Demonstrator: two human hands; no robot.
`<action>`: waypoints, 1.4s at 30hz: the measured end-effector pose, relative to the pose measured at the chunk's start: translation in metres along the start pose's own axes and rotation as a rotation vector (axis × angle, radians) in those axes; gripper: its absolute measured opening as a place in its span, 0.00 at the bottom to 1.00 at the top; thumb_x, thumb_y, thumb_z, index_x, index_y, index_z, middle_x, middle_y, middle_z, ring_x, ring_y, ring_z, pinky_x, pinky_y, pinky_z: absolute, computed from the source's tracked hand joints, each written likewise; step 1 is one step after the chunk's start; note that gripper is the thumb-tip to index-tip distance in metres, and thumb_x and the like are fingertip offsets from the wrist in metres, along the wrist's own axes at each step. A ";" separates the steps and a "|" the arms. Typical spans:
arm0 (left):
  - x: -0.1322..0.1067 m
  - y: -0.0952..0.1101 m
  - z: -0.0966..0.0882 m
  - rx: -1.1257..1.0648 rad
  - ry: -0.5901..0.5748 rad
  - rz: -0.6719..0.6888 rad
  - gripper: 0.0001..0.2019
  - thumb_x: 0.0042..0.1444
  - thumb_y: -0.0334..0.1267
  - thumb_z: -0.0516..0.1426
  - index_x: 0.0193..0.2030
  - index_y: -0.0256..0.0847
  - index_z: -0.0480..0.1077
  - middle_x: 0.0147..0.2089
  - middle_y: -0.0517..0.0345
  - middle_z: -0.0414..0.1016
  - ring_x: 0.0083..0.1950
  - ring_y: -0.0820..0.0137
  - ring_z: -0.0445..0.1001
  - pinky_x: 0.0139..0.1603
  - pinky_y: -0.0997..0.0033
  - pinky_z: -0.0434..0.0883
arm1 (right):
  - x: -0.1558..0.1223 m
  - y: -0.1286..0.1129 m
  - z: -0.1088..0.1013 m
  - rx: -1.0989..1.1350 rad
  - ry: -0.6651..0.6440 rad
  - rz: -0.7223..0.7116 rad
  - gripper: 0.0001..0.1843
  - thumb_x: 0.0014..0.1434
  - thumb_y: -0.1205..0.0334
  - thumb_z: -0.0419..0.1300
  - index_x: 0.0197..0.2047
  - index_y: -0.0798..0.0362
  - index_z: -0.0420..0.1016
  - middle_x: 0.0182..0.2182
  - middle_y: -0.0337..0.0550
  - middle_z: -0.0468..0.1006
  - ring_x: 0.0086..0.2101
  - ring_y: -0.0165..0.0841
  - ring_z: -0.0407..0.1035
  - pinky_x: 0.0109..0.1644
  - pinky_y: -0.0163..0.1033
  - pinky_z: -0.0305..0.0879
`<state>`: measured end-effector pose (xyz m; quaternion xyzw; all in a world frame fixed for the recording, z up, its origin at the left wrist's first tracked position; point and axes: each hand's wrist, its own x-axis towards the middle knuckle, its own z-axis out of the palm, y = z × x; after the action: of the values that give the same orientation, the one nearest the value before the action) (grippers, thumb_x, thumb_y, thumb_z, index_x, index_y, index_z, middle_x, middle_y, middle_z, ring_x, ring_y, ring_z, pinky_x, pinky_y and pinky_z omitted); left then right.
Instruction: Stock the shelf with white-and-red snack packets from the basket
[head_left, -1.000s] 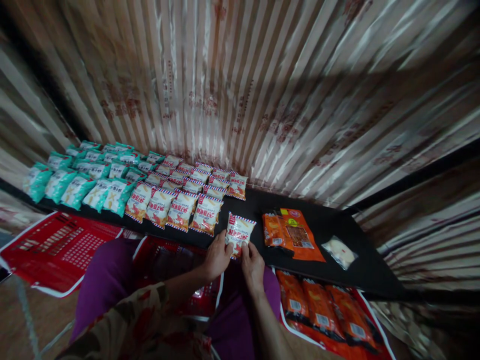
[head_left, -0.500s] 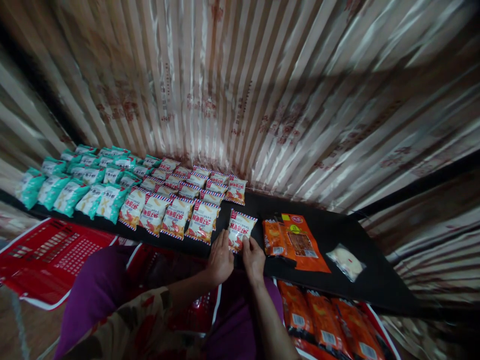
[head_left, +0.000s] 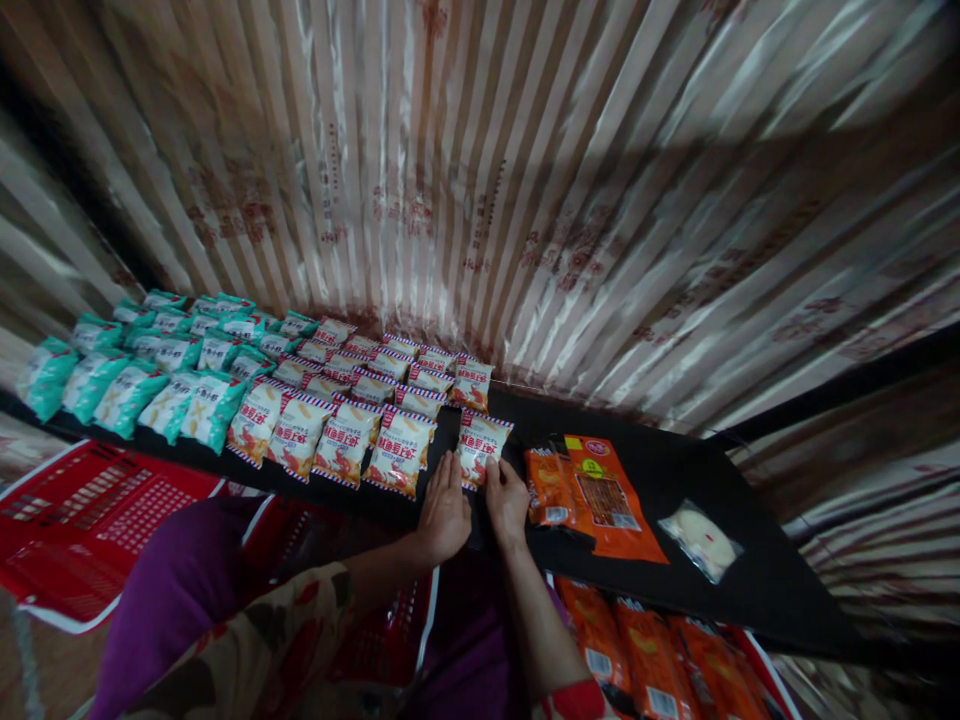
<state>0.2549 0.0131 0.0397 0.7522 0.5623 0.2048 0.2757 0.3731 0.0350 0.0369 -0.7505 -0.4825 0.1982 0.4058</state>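
Note:
A red-and-white snack packet (head_left: 482, 444) lies on the black shelf (head_left: 652, 470), just right of the rows of like packets (head_left: 341, 410). My left hand (head_left: 444, 510) rests flat at its lower left corner, fingers stretched out. My right hand (head_left: 507, 500) touches its lower right edge with the fingertips. Neither hand grips the packet.
Teal snack packets (head_left: 142, 365) fill the shelf's left end. Orange packets (head_left: 589, 485) and a clear bag with a pale item (head_left: 701, 540) lie to the right. A red basket (head_left: 90, 520) sits lower left, another holds orange packets (head_left: 652, 650) lower right. A striped curtain hangs behind.
The packet was held up by both hands, then laid flat on the shelf and pushed back toward the row. Both hands now rest at its near edge.

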 end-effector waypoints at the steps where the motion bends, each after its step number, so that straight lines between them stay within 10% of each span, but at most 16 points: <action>1: 0.002 0.001 -0.001 0.005 -0.003 0.001 0.32 0.53 0.27 0.45 0.66 0.21 0.45 0.69 0.37 0.42 0.70 0.59 0.41 0.69 0.57 0.48 | 0.003 0.000 0.001 0.000 0.001 -0.002 0.33 0.57 0.42 0.43 0.43 0.60 0.77 0.33 0.54 0.80 0.31 0.39 0.72 0.34 0.38 0.62; 42: 0.056 -0.009 0.009 -0.004 0.172 0.023 0.32 0.50 0.26 0.48 0.65 0.27 0.51 0.70 0.41 0.42 0.71 0.56 0.38 0.68 0.50 0.51 | 0.074 -0.014 0.039 -0.007 -0.023 0.005 0.29 0.57 0.44 0.44 0.43 0.55 0.76 0.33 0.49 0.80 0.33 0.38 0.72 0.37 0.38 0.63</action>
<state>0.2696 0.0669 0.0275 0.7379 0.5747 0.2729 0.2255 0.3721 0.1194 0.0319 -0.7508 -0.4861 0.2059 0.3970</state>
